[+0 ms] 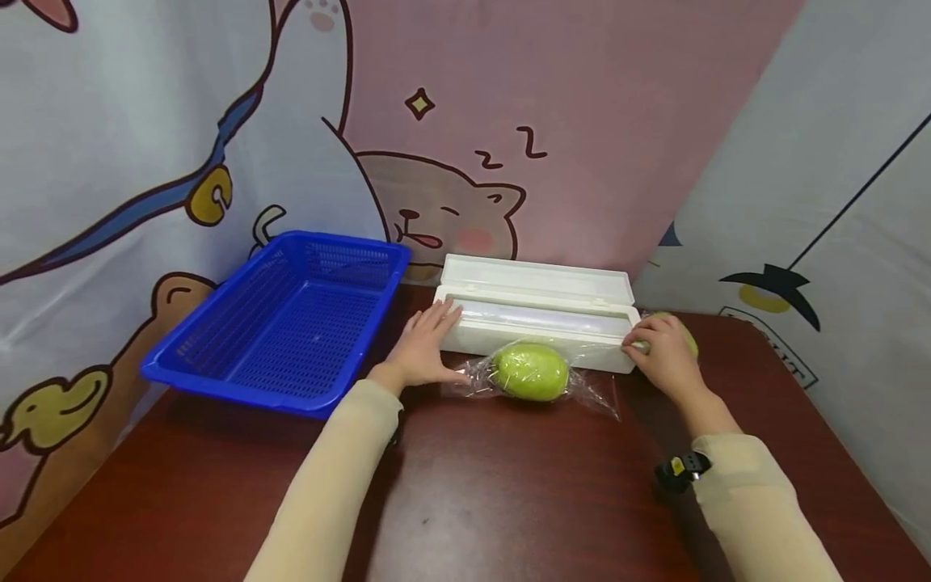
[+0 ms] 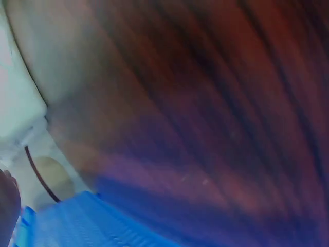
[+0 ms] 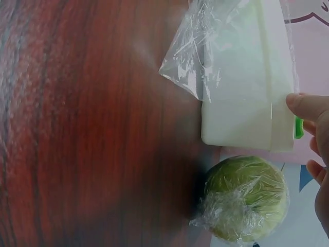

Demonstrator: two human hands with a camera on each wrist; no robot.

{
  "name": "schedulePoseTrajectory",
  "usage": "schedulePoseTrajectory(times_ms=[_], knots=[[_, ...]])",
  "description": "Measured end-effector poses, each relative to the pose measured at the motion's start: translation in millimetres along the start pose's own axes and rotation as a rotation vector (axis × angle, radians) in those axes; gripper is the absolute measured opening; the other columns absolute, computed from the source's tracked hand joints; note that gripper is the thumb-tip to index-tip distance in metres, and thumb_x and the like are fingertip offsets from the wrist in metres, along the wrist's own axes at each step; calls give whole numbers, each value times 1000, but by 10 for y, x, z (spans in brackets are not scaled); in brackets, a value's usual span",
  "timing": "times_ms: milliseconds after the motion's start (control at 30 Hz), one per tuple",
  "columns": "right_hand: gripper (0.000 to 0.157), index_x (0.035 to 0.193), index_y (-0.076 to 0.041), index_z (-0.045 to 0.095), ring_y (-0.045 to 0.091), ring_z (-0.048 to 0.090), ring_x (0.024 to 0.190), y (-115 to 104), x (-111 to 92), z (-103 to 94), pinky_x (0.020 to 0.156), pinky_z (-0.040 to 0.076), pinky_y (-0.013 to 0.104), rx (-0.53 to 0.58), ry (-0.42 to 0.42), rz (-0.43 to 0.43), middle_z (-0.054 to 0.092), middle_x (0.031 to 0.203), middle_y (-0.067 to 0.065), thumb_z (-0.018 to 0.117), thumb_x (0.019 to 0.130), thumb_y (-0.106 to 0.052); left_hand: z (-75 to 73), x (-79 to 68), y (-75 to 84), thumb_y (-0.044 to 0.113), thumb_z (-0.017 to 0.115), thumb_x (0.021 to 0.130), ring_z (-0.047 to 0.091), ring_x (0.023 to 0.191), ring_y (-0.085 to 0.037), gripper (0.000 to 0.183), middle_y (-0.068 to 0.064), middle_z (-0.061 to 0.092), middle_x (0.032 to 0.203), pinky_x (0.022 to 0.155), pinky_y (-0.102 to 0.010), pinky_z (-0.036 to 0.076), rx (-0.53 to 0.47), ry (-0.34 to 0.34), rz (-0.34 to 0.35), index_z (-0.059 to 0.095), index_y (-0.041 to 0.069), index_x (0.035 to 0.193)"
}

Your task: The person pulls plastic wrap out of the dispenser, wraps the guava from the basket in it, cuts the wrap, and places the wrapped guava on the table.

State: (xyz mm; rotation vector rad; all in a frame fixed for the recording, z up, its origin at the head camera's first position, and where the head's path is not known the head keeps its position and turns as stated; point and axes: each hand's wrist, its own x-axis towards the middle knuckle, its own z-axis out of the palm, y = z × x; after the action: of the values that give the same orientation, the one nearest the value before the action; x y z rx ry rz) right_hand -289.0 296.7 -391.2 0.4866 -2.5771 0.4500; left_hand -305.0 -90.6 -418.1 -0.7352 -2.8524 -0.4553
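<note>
A white cling film box (image 1: pixel 538 343) lies on the table, lid raised at the back and a film roll (image 1: pixel 541 317) inside. In front of it sits a green fruit (image 1: pixel 533 372) under loose clear film (image 1: pixel 592 394). My left hand (image 1: pixel 424 347) rests spread on the box's left end, thumb by the film. My right hand (image 1: pixel 663 356) is at the right end; the right wrist view shows thumb and fingers about a small green slide cutter (image 3: pixel 298 127), partly hidden. Beside that end sits a second green fruit (image 3: pixel 247 198), wrapped in film.
A blue plastic basket (image 1: pixel 291 388) stands to the left of the box. The brown table (image 1: pixel 509 501) runs back to a cartoon-printed curtain (image 1: pixel 582 145). The left wrist view is blurred, showing mostly tabletop and part of the basket.
</note>
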Motion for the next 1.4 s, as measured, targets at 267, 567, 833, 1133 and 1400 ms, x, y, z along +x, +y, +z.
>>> schedulePoseTrajectory(times_ms=[267,567,833,1133,1400], knots=[[6,71,-2,69,39,46,99,72,-58,-44,86,37,53,-21,56,-12,60,89,18,75,71,0,-60,102,383,76,61,66,29,139,-21,109,-3,34,149,115,-42,19,228,-25,264,25,15,148],[7,70,-2,68,36,47,95,41,-111,-75,85,37,54,6,50,-46,63,87,18,75,71,0,-11,276,758,55,65,80,44,128,-21,94,-4,52,134,112,-35,30,-18,-83,241,23,7,148],[12,69,-8,68,28,50,83,-64,-198,-132,75,41,45,12,-54,-110,66,80,11,77,69,-1,56,285,691,51,65,82,47,125,-20,90,-2,59,125,110,-31,32,-137,-129,132,24,6,148],[10,73,-15,65,14,54,74,-137,-286,-190,67,46,35,29,-489,-72,61,74,-6,72,77,-10,50,281,711,48,66,82,55,108,-19,64,-6,54,119,97,-32,44,-125,-151,175,51,13,134],[38,96,-5,64,17,57,73,-154,-361,-312,63,47,38,-12,-680,216,67,87,7,68,81,-39,45,286,696,49,67,81,53,112,-19,63,-5,55,121,101,-32,41,-150,-148,170,53,15,132]])
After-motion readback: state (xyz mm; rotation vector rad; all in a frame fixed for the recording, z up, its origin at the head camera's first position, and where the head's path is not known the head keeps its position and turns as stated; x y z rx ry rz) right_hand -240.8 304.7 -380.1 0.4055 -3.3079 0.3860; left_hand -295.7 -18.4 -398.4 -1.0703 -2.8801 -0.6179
